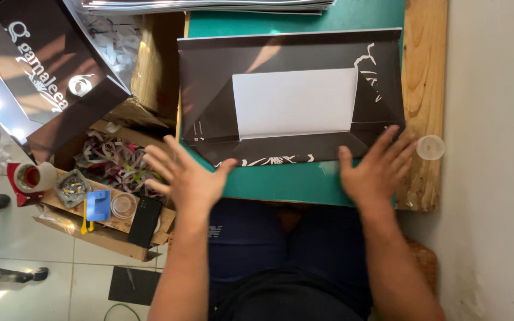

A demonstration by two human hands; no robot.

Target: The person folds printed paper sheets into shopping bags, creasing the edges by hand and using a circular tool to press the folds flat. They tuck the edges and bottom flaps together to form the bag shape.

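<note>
Lap: nearest to me, at 6 o'clock, dark trousers under the table edge; both forearms rise from here.
Left hand (188, 178): at 8 o'clock of the sheet, fingers spread wide and flat, holding nothing; only the thumb reaches toward the lower left corner of the folded dark paper sheet (290, 98), and I cannot tell whether it touches.
Right hand (376, 169): at 5 o'clock of the sheet, fingers fanned open, gripping nothing; the fingertips lie on the sheet's lower right edge.
Green cutting mat (281, 184): under the sheet, bare strip at 6 o'clock between my hands.
Folded dark paper sheet: centre of the mat, lying flat, its angled flaps folded in around a white rectangular panel (295, 101).
Risk, fold: as I judge it, with neither hand pinning the flaps they could spring open, and one-sided pressure from the right fingertips could skew the sheet on the smooth mat.
Clear round cap (431, 147): at 3 o'clock, on the wooden table edge (425, 77), just beside my right fingertips; a sweep could knock it off.
Cardboard box (99, 229): at 9 o'clock, holding paper scraps, a black phone (145, 221) and small tubs; my left wrist is near it.
Stacked sheets (209, 6): farthest, at 12 o'clock.
</note>
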